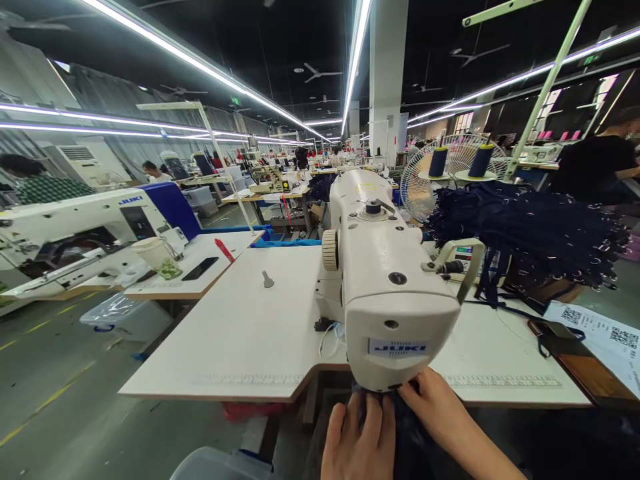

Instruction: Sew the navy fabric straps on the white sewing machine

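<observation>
A white JUKI sewing machine (pixel 395 280) stands straight ahead, its rounded head facing me. Just under that head, dark navy fabric (pixel 415 440) hangs down toward my lap. My left hand (pixel 360 433) has its fingers curled over the fabric, with the fingertips partly hidden below the machine head. To the right, my right hand (pixel 435 400) pinches the same fabric close beneath the head, its fingertips also partly covered. The needle and presser foot are out of sight behind the machine head.
A white table (pixel 225 333) with a printed ruler edge surrounds the machine; a small metal piece (pixel 268 280) lies on it. At right are a heap of navy straps (pixel 530 233), a brown case (pixel 585 373) and a printed sheet (pixel 600 333). Thread cones (pixel 480 162) stand behind.
</observation>
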`<action>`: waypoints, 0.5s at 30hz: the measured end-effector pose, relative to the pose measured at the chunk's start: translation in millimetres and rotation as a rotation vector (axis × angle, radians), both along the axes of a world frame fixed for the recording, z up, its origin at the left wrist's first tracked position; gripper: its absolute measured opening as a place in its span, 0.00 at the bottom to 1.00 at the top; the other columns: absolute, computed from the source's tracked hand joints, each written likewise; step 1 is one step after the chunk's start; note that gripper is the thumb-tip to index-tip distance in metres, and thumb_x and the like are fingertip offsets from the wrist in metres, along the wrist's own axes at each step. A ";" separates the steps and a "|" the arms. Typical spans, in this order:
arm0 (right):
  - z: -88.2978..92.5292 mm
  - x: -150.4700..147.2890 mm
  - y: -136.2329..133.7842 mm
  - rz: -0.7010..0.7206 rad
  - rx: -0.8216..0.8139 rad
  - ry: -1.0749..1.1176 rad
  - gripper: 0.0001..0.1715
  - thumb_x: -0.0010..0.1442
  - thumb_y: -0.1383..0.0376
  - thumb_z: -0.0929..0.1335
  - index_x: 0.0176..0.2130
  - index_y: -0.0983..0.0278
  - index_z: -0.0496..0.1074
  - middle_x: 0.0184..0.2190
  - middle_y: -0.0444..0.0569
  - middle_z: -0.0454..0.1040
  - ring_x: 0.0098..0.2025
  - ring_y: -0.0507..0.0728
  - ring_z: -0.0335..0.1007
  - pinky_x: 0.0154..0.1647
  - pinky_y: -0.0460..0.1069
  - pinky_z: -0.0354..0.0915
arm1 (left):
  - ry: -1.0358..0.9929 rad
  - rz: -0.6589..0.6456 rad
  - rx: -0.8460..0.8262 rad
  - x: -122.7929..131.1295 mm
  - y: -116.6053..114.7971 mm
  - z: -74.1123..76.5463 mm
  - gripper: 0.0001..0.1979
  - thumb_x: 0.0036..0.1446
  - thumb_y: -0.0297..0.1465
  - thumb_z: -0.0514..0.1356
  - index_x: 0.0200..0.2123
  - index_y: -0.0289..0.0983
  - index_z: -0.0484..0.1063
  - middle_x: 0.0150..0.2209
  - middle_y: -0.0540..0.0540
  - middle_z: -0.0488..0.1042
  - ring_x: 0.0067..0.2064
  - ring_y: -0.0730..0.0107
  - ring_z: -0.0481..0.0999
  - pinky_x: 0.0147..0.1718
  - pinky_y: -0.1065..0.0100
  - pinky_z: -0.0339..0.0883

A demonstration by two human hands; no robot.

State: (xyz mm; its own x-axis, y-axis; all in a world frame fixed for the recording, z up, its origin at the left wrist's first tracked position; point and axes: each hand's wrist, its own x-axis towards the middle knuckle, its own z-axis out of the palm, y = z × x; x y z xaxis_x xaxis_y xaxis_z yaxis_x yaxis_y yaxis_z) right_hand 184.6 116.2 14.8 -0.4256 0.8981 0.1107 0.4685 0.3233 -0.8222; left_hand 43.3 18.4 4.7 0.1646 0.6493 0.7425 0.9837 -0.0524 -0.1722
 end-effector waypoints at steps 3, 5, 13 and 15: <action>4.6 -1.0 -0.9 0.018 -0.026 -0.041 0.12 0.58 0.56 0.56 0.34 0.59 0.62 0.31 0.54 0.78 0.40 0.67 0.77 0.39 0.57 0.68 | 0.004 0.007 0.000 1.9 0.6 0.0 0.12 0.61 0.26 0.52 0.41 0.42 0.74 0.36 0.55 0.78 0.40 0.70 0.76 0.44 0.62 0.57; 8.2 -1.2 -1.6 0.036 -0.056 -0.077 0.14 0.57 0.54 0.54 0.34 0.59 0.60 0.32 0.57 0.78 0.42 0.70 0.76 0.40 0.59 0.67 | 0.002 0.012 0.004 3.1 1.1 0.4 0.13 0.63 0.27 0.49 0.41 0.42 0.74 0.35 0.55 0.78 0.39 0.70 0.77 0.45 0.62 0.57; 10.9 -1.6 -1.3 0.046 -0.111 -0.102 0.13 0.55 0.54 0.54 0.31 0.58 0.59 0.31 0.56 0.76 0.45 0.73 0.74 0.44 0.62 0.65 | -0.016 0.009 0.032 5.9 2.2 2.4 0.17 0.68 0.30 0.45 0.39 0.42 0.73 0.32 0.55 0.77 0.37 0.70 0.77 0.45 0.61 0.56; 8.1 -1.7 -1.1 0.046 -0.094 -0.089 0.13 0.56 0.55 0.55 0.30 0.58 0.60 0.29 0.56 0.76 0.45 0.73 0.74 0.44 0.62 0.66 | -0.016 0.011 0.035 5.9 2.3 1.8 0.16 0.67 0.29 0.46 0.39 0.42 0.73 0.33 0.55 0.77 0.37 0.70 0.78 0.45 0.61 0.56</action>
State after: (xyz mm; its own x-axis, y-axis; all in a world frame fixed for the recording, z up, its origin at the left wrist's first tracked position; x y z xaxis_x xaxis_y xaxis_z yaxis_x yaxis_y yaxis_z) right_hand 183.0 115.1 22.9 -0.4708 0.8821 -0.0128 0.5273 0.2698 -0.8057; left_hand 49.2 20.6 6.5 0.1458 0.6246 0.7672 0.9867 -0.0358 -0.1584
